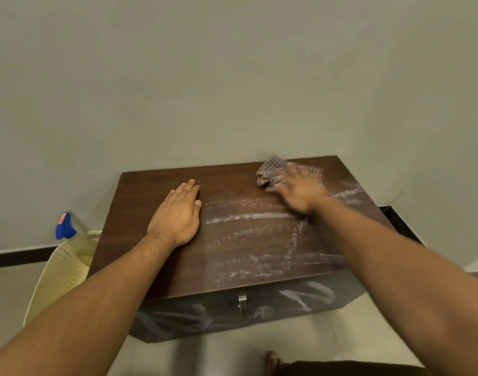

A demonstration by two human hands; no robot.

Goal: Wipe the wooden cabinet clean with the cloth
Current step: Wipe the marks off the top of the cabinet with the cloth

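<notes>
A low dark wooden cabinet [140, 202] stands against the wall, its top streaked with white foamy smears across the middle and right. My left hand [178, 213] lies flat, palm down, on the top's left half, fingers together. My right hand [297, 188] presses a grey-brown waffle-textured cloth [271, 169] onto the far right part of the top; hand and cloth are motion-blurred. White smears also mark the cabinet's front doors [300, 294], which carry a small metal handle [242, 301].
A cream perforated laundry basket [61, 270] stands left of the cabinet, with a blue spray-bottle head [65, 226] behind it. The wall is right behind the cabinet. A dark gap [400, 223] lies on its right. My foot [271, 362] shows on the tiled floor.
</notes>
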